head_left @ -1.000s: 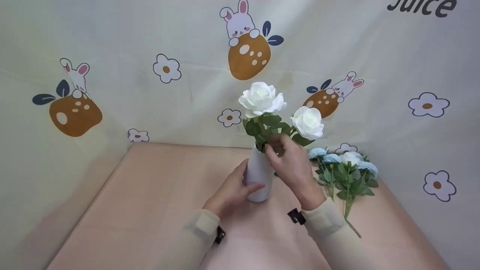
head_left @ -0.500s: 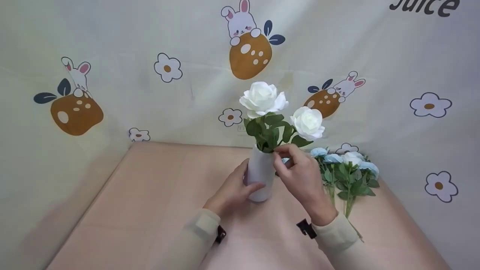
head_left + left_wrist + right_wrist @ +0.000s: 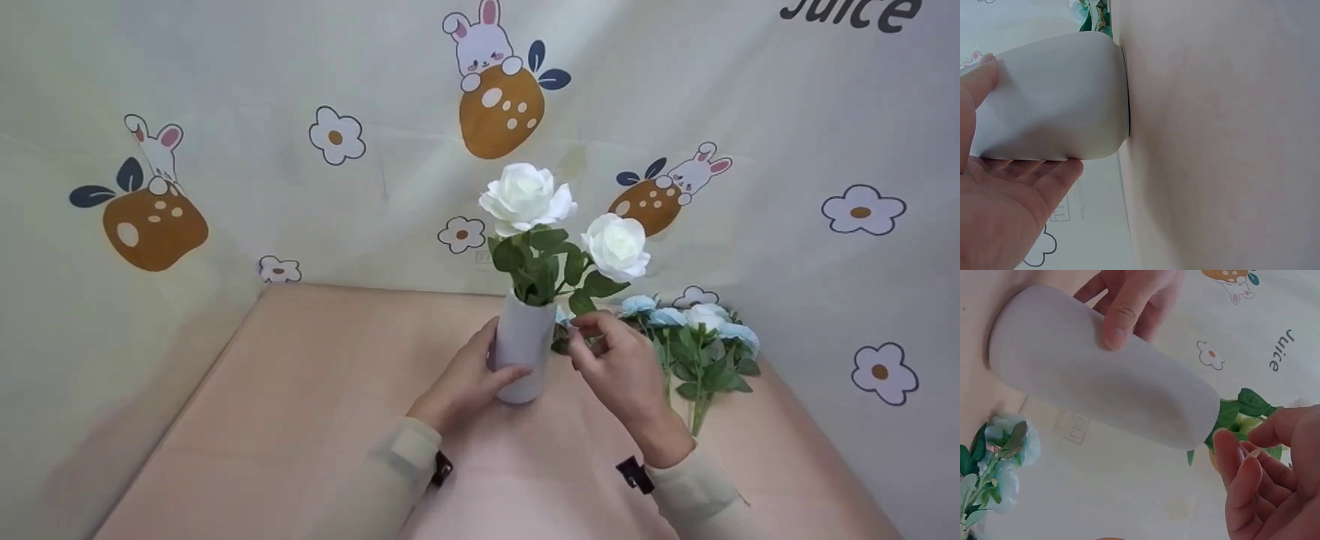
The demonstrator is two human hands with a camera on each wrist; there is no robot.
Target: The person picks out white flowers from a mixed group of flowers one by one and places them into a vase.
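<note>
A person's left hand (image 3: 466, 379) grips a smooth white bottle-shaped vase (image 3: 523, 347) standing upright on the pale pink tabletop (image 3: 300, 390), thumb across its front. Two white fabric roses (image 3: 527, 196) on leafy green stems rise from the vase's mouth. The right hand (image 3: 624, 371) hovers just right of the vase, fingers loosely curled, holding nothing. Farther right of the vase lies a bunch of pale blue artificial flowers (image 3: 694, 337).

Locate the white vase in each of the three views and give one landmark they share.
Head: the white vase stands upright at centre on the table, the left hand gripping it.
Left wrist: the white vase fills the upper left, lying sideways in the picture, its base against the table.
Right wrist: the white vase runs diagonally across the top and middle.
Shared landmark: the left hand's thumb on the vase.
</note>
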